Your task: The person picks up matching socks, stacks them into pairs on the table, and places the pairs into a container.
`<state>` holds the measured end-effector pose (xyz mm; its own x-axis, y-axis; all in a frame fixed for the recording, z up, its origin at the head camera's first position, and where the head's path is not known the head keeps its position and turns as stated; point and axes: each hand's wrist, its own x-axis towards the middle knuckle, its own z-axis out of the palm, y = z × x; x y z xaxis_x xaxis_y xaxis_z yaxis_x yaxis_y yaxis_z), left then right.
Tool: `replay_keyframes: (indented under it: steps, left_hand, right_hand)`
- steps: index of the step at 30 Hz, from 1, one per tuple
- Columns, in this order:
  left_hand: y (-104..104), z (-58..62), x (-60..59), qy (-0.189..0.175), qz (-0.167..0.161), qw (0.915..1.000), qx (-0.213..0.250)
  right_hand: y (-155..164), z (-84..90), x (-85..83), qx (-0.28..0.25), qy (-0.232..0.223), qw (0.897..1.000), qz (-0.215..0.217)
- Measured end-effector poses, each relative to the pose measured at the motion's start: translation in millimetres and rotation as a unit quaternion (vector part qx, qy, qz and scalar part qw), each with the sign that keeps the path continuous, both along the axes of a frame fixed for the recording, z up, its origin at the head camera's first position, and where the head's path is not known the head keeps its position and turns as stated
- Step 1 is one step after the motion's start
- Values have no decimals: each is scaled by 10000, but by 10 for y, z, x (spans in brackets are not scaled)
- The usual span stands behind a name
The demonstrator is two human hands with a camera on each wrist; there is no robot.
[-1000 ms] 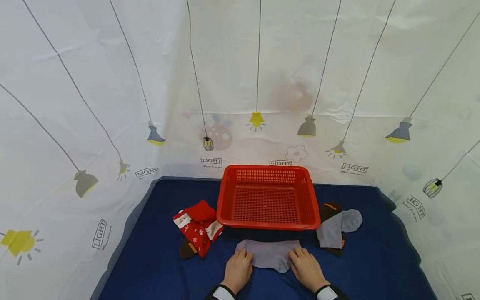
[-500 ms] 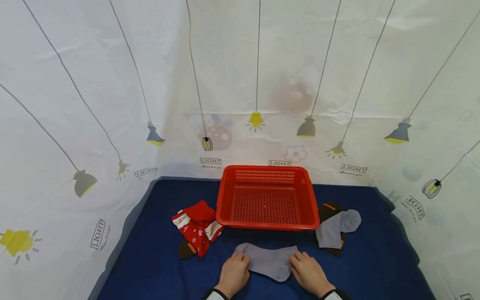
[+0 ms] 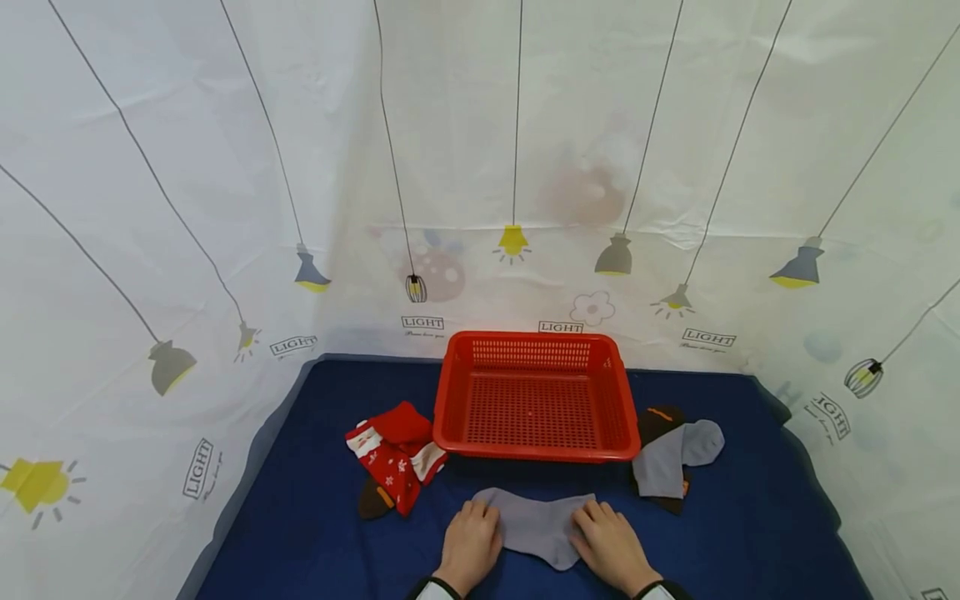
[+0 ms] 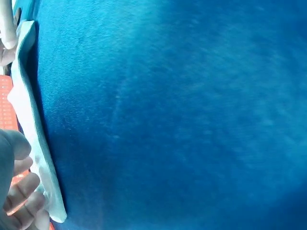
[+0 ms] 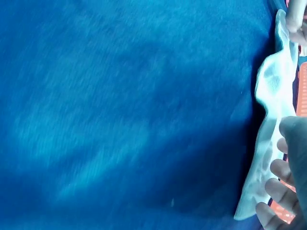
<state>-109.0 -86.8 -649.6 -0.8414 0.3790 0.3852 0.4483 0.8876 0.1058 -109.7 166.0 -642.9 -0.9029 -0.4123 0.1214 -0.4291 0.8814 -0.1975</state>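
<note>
A gray sock [image 3: 536, 525] lies lengthwise between the two hands on the dark blue cloth [image 3: 300, 542], its heel bulging toward the person, nearer the right grip. The left grip [image 3: 471, 543] touches the sock's left end and the right grip [image 3: 613, 543] its other end; in each, thumb and fingers stand loosely apart, relaxed rather than pinching. Straight ahead of both grips, beyond the sock, sits a red perforated plastic basket [image 3: 536, 452]. Ahead and to the left of the left grip, a red snowflake-patterned sock [image 3: 390, 475] overlaps a brown sock [image 3: 371, 502] with an orange patch. Ahead and to the right of the right grip, a second gray sock [image 3: 662, 467] lies bent across dark brown fabric [image 3: 654, 425] with orange marks.
</note>
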Motion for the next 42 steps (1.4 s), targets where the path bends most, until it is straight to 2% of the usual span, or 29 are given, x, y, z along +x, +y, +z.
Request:
replay_keyframes:
  steps: [7,14,17,22,28,37,42]
  left_hand:
    - [36,-24,-35,-134,351,9991,-195]
    - [49,-35,-42,-660,495,9964,-189]
    - [48,-20,-46,-710,521,9960,-154]
    - [26,22,-13,-617,402,9972,-107]
    - [-26,72,99,-533,169,9984,-22]
    - [-33,132,200,-504,-74,9983,284]
    - [7,156,249,-553,-111,9979,314]
  right_hand:
    - [-97,-67,-6,33,132,9998,-160]
    - [-110,-121,4,-6,239,9994,-250]
    - [-110,-109,-6,-12,164,9995,-286]
    - [-62,-25,7,-203,44,9988,-447]
    - [147,57,25,-347,91,9963,-782]
    - [448,124,-52,-562,856,9909,-879]
    - [530,145,-113,-568,973,9881,-1043]
